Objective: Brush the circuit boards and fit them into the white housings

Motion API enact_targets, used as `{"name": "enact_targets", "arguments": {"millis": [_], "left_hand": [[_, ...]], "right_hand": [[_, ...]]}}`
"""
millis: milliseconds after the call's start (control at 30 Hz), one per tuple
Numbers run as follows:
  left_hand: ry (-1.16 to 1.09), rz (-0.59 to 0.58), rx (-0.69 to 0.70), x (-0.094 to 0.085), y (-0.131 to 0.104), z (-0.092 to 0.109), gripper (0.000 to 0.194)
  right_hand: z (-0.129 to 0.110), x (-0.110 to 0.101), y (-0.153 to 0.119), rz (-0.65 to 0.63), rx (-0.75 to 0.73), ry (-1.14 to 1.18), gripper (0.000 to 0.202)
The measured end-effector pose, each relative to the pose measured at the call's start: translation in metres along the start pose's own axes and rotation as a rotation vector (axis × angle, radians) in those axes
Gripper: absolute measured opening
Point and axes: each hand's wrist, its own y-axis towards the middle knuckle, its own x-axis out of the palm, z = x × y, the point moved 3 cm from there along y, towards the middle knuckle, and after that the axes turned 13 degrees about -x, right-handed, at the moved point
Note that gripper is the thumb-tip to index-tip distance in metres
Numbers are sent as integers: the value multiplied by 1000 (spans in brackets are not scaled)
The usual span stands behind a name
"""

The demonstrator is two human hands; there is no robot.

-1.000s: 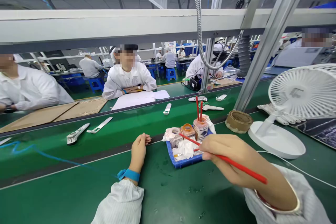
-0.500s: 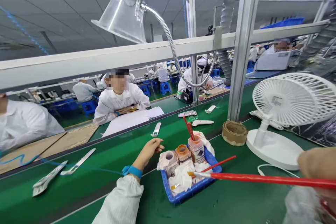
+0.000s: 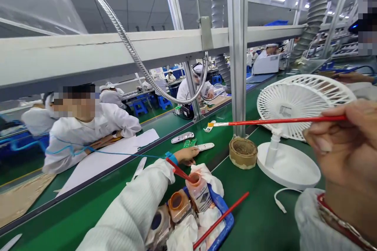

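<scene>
My right hand [image 3: 338, 149] grips a red-handled brush [image 3: 273, 121] raised in front of the fan, its pale bristles pointing left. My left hand [image 3: 187, 155] reaches across the green bench, fingers closed at the near end of a long white plastic part [image 3: 205, 147]; the exact grip is partly hidden. Small green circuit boards [image 3: 190, 142] and another white casing [image 3: 182, 137] lie just beyond. Below my left forearm, a blue basket [image 3: 226, 227] holds open bottles [image 3: 177, 203], crumpled tissue and more red brushes [image 3: 220, 219].
A white fan [image 3: 290, 160] with a cable stands to the right, beside a roll of brown tape [image 3: 243, 152]. A metal post [image 3: 238, 55] rises behind it. Across the bench a person [image 3: 91, 133] in white sits by white sheets [image 3: 108, 164]. A flexible metal hose [image 3: 132, 51] hangs overhead.
My left hand has moved forward and right, to the white part. My right hand has lifted the brush away from above the basket. The view has turned right.
</scene>
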Motion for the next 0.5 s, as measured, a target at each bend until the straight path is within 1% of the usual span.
{"name": "enact_targets", "arguments": {"millis": [67, 133, 233, 300, 367, 400, 433, 500], "left_hand": [[16, 68, 1, -1, 6, -6, 30], [15, 159, 36, -12, 4, -13, 28], [-13, 308, 139, -41, -12, -26, 22], [-53, 391, 234, -61, -29, -34, 19], [-109, 444, 343, -77, -48, -40, 20], [-141, 456, 396, -82, -57, -41, 24], [-175, 456, 445, -86, -66, -42, 29], [-244, 430, 528, -89, -82, -40, 36]], "right_hand": [[-4, 9, -2, 47, 56, 32, 16], [-10, 16, -3, 35, 80, 41, 19], [-10, 20, -5, 17, 101, 71, 18], [-1, 24, -7, -8, 116, 127, 15], [16, 32, -12, -102, 171, 185, 12], [28, 39, -16, -173, 219, 200, 12], [39, 46, -22, -271, 278, 203, 15], [60, 59, -32, -388, 341, 206, 20]]}}
